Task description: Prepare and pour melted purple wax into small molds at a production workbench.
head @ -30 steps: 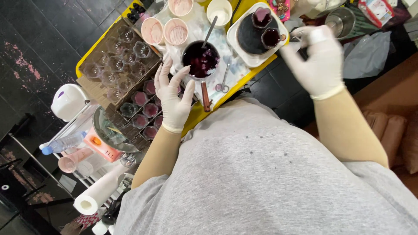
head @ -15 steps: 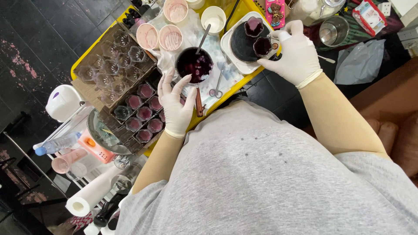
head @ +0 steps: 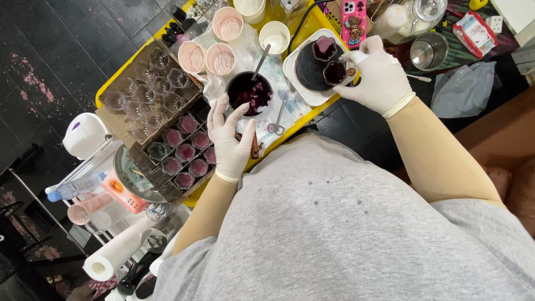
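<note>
My left hand [head: 229,139], in a white glove, hovers with fingers spread just below a dark pot [head: 249,92] of purple liquid that has a spoon in it. My right hand [head: 379,78], also gloved, grips a small glass of dark purple liquid [head: 336,72] on a black round hot plate [head: 310,71]. A second filled glass [head: 324,48] stands on the same plate. A cardboard tray [head: 184,150] left of my left hand holds several small glasses filled with purple.
Small scissors [head: 277,118] lie on the cloth beside the pot. Pink-stained paper cups [head: 206,56] and a white cup [head: 275,37] stand behind it. Empty glasses [head: 145,89] fill the back of the tray. A phone [head: 354,22], metal cup [head: 429,53], paper roll [head: 114,253] surround the yellow table.
My right hand has moved left from beside the hot plate and closed on the glass standing on it. My left hand stays near the pot, fingers spread.
</note>
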